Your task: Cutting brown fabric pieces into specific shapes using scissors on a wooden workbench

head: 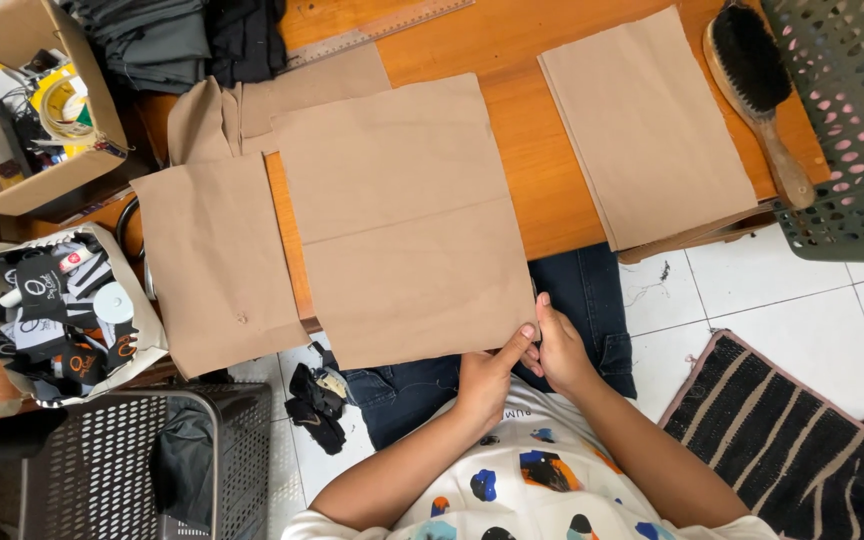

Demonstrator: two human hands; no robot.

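At the near edge of the orange wooden tabletop (542,215): large tan fabric panel (402,225), lying flat, its lower right corner hanging just past the edge over a lap in dark denim (582,290). Left hand (485,375) curled, thumb stretched up and pressing that corner from below, fingers folded under so the rest of the grip cannot be told. Right hand (557,350) just beside it, touching the left thumb, fingers closed loosely at the same corner, pinching the panel's edge.

Left of the big panel, overlapping nothing but lying just beside it: a second tan panel (217,265), drooping off the tabletop. Behind both, more tan pieces (252,110), folded and rumpled. Well apart to the right: a neat tan stack (647,125), squared against the tabletop's corner, with a wooden-handled brush (757,85) beside it, bristles dark. Far right: green perforated basket (852,130). Top left: cardboard box (7,180) holding tape rolls and odds. Lower left: grey mesh basket (122,460). On the white tile floor, right: striped black mat (782,430).
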